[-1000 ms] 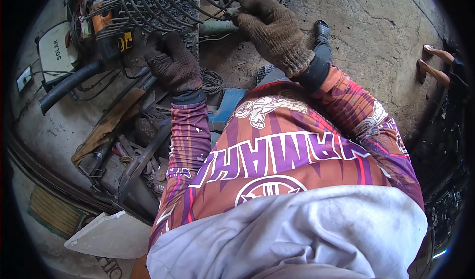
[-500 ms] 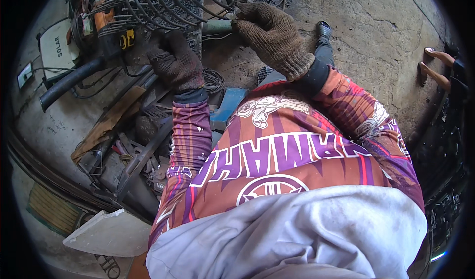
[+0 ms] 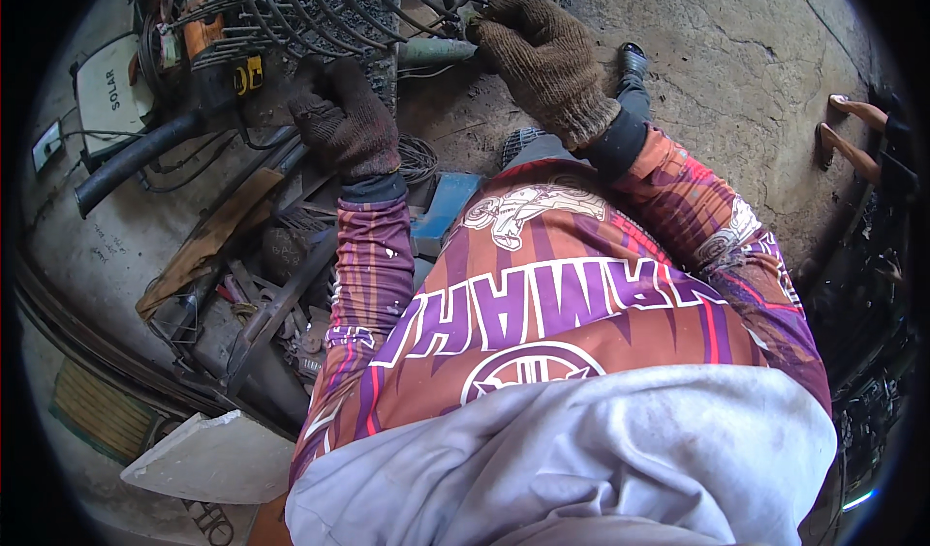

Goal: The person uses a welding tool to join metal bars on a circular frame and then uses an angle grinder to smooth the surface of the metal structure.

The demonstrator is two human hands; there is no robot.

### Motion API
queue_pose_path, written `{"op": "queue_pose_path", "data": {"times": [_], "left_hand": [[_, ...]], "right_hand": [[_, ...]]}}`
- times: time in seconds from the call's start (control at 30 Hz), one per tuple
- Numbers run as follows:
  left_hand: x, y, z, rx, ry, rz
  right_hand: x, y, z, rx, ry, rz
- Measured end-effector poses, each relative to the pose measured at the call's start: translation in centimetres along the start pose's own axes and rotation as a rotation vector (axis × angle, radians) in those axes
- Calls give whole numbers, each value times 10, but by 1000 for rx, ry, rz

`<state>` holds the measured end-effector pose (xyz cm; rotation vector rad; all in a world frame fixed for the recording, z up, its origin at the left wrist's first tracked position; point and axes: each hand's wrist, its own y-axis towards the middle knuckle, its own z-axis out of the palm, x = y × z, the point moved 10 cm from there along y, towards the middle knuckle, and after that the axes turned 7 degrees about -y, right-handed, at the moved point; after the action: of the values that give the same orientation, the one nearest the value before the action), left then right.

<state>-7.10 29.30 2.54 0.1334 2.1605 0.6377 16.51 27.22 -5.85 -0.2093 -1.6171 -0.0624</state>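
Observation:
My left hand, in a dark brown knit glove, is curled into a fist below the bent metal rods. Whatever it grips, if anything, is hidden by the glove. To its right and higher up, my right hand wears a lighter brown knit glove. Its fingers are pressed together at the right end of the rods, and what lies between them is too small to make out. Just below those fingertips runs a green pipe.
At left are a black tube, a pale box and an orange tool. Scrap metal and a blue metal piece lie nearer me. Another person's legs show at far right on the concrete floor.
My right hand has shifted slightly right and up, away from the end of the green pipe. My left hand stays closed in about the same place.

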Motion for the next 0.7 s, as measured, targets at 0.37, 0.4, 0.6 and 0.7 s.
{"op": "queue_pose_path", "data": {"times": [0.37,0.4,0.6,0.7], "left_hand": [[16,-1,-1,-15,-73,-93],[17,-1,-1,-22,-92,-81],[9,1,-1,-12,-80,-87],[13,2,0,4,-56,-84]], "right_hand": [[8,9,4,34,-53,-30],[6,8,5,57,-22,-6],[-1,-19,7,253,82,128],[-5,-19,0,183,106,101]]}}
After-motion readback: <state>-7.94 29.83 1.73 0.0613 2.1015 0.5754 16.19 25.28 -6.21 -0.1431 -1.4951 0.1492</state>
